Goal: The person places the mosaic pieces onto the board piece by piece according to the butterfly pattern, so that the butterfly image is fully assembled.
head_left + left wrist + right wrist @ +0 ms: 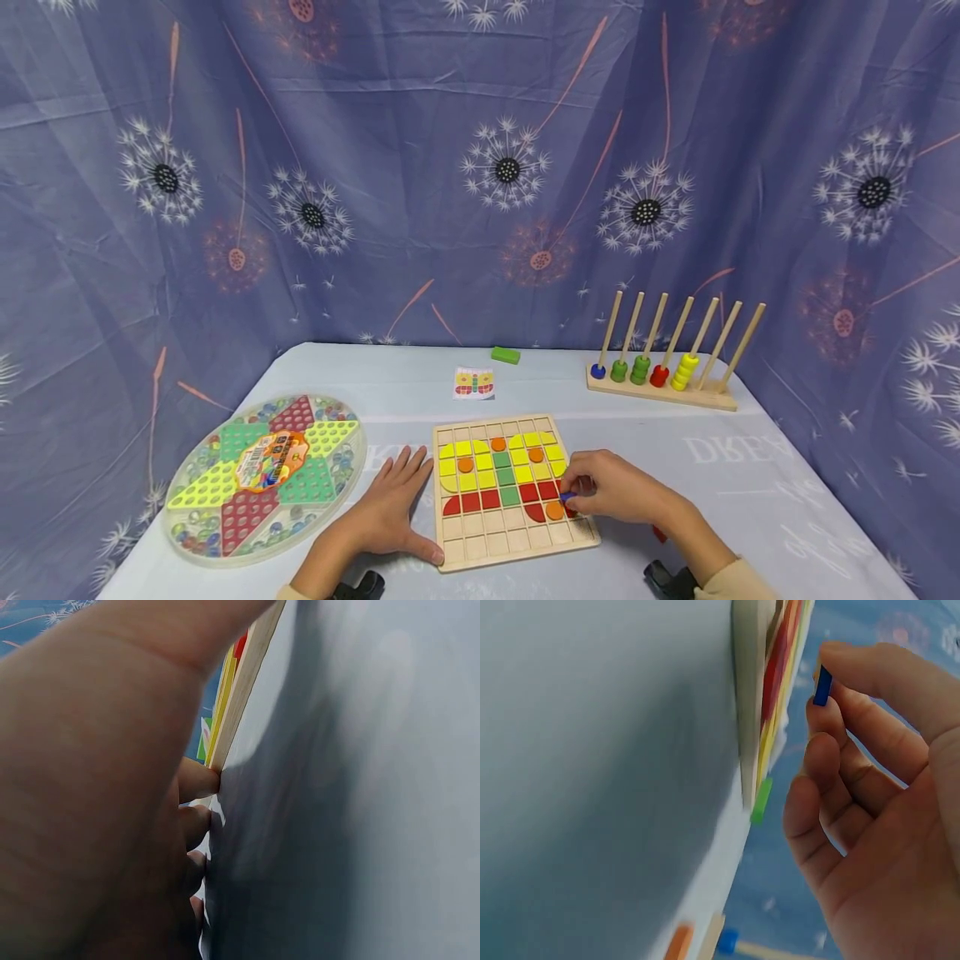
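Observation:
In the head view a wooden grid board [495, 547] lies on the table with yellow, red, green and orange flat pieces set in its cells. My right hand [622, 487] is over the board's right edge, pinching a small blue piece [823, 688] between thumb and index finger; the right wrist view shows it edge-on, raised off the board. The left hand [386, 512] rests spread on the table along the board's left side. Its thumb is right at the near left corner. An orange round piece [555, 510] sits in a cell close to the right fingertips.
A round Chinese checkers set [228, 433] with marbles is at the left. Behind the board lie a small picture card [474, 383] and a green block [506, 356]. A wooden peg stand [660, 393] with coloured beads stands back right. A red piece [659, 534] shows beside my right forearm.

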Demonstrator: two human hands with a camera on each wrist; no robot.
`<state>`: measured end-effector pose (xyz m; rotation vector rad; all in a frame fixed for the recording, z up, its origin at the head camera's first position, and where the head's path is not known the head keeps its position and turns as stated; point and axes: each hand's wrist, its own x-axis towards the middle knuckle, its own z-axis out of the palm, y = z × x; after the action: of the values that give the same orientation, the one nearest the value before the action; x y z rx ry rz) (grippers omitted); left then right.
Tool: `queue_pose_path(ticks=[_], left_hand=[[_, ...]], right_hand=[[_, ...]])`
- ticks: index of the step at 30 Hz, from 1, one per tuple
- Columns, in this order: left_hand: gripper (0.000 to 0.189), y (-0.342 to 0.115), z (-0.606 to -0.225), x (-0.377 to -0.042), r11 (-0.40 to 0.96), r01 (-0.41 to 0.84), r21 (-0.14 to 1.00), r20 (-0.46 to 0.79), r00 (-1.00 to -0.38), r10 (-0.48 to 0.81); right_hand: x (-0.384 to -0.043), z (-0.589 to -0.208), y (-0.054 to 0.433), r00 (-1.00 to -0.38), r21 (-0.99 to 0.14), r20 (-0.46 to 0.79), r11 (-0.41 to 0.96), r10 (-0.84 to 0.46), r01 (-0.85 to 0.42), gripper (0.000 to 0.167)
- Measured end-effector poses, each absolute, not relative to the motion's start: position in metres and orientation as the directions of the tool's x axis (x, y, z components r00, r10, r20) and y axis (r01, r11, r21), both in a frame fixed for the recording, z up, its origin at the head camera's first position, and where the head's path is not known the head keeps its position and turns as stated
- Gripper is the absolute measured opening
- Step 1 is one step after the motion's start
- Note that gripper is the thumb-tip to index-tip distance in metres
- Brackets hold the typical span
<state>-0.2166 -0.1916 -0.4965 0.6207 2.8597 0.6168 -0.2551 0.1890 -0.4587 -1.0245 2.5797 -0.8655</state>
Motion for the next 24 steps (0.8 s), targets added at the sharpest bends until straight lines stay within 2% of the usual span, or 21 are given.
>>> queue_pose_path(ticks=[11, 24], left_hand=[[0.135, -0.192, -0.496, -0.216, 0.823, 0.356, 0.442, -0.083, -0.898, 0.433], [0.134, -0.192, -0.493, -0.217, 0.821, 0.363, 0.441, -0.073, -0.897, 0.436]], right_hand=[[-0.251, -0.462, 0.137, -0.64, -0.519, 0.063, 0.522, -0.766, -0.676, 0.005], [-0.249, -0.468, 0.113, -0.624, -0.502, 0.016, 0.533, -0.781, -0.681, 0.006]])
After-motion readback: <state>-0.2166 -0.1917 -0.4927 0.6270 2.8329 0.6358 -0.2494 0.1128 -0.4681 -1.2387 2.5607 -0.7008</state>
